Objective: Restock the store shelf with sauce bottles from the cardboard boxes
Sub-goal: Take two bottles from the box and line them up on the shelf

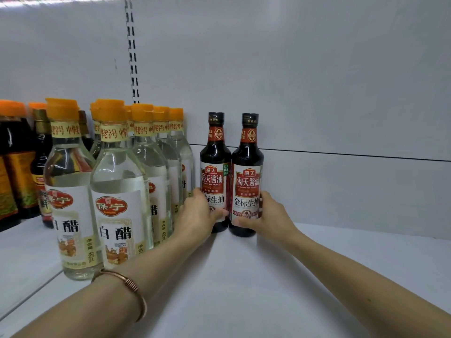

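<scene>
Left hand [199,212] and right hand [264,215] each curl fingers round a soy sauce bottle [214,172] mid-frame, and nudging left could knock the vinegar bottles [122,191] over.

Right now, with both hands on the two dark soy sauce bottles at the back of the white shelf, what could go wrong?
1. The left hand is squeezed between its dark soy sauce bottle and the clear orange-capped vinegar bottles; pulling out may knock one over.
2. The two soy bottles stand touching; letting go of the right-hand soy bottle unevenly with the right hand could tip both.
</scene>
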The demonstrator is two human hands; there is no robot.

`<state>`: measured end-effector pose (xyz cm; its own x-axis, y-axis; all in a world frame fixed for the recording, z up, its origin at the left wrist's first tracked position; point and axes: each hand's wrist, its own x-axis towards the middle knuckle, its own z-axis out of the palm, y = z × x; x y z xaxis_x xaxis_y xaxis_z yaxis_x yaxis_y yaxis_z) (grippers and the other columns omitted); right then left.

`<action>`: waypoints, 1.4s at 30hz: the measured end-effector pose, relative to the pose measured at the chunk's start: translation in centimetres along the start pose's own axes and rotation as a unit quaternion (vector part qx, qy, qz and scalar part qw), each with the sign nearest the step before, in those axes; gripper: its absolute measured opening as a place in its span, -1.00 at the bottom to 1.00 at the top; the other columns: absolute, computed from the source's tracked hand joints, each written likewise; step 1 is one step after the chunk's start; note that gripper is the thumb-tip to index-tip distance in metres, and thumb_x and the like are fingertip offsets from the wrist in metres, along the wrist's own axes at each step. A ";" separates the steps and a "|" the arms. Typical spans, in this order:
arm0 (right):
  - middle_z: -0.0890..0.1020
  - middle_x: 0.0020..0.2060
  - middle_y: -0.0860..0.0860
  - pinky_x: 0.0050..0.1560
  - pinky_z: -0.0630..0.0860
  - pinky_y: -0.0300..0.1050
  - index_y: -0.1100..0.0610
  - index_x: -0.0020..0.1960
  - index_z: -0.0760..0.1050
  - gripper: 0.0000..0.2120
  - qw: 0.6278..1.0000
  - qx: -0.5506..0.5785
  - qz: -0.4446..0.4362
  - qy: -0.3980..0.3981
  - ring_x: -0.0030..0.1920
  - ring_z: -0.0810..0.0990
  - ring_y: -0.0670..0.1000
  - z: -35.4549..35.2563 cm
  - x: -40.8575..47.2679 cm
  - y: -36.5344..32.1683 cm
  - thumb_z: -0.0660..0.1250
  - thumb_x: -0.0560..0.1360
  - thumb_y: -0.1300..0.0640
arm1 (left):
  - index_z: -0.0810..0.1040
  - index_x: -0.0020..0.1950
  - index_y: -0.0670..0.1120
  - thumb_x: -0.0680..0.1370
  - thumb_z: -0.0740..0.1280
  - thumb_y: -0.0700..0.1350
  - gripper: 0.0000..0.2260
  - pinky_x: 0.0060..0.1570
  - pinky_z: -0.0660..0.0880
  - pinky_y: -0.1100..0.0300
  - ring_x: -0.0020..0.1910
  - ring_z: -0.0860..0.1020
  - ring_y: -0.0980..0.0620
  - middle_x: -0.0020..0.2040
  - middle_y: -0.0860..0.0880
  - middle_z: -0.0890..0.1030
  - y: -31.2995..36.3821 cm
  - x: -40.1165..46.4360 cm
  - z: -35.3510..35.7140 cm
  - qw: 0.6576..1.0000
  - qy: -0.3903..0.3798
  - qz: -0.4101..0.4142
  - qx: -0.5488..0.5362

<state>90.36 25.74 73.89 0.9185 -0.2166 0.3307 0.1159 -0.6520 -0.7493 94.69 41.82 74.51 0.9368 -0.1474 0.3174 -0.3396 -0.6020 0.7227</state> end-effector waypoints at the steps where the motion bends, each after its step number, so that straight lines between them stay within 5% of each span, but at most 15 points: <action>1: 0.56 0.11 -0.08 0.13 0.54 -0.12 0.08 0.28 0.32 -0.31 1.000 -0.002 0.002 0.005 0.10 0.57 -0.03 0.2 0.2 0.1 0.61 0.29 0.02 | 0.35 0.28 -0.10 0.46 0.47 -0.03 -0.52 0.16 0.52 -0.04 0.16 0.57 -0.06 0.19 -0.05 0.59 -0.1 0.1 0.2 1.000 0.001 0.001 -0.001; 23: 0.55 0.18 0.03 0.14 0.53 -0.03 0.14 0.25 0.32 -0.32 0.996 -0.074 0.022 0.051 0.16 0.55 0.06 1.9 2.1 0.1 0.59 0.30 -0.05 | 0.32 0.34 -0.10 0.50 0.43 -0.02 -0.51 0.16 0.48 -0.04 0.20 0.55 -0.11 0.21 -0.08 0.58 -1.5 2.2 1.5 0.999 0.029 0.008 -0.013; 42: 0.55 0.23 0.05 0.22 0.50 0.00 0.14 0.31 0.32 -0.36 0.993 -0.078 0.066 0.058 0.20 0.55 0.09 2.7 1.2 -0.8 0.53 0.38 -0.01 | 0.19 0.44 -0.21 0.58 0.32 -0.10 -0.49 0.25 0.43 -0.07 0.27 0.49 -0.16 0.31 -0.16 0.50 -0.9 0.6 0.0 0.997 -0.065 -0.039 -0.018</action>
<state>92.34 27.96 73.35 0.8708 -0.3849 0.3060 -0.0711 -0.7143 -0.6962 95.54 42.23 74.06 0.9625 -0.2029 0.1801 -0.2669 -0.5879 0.7637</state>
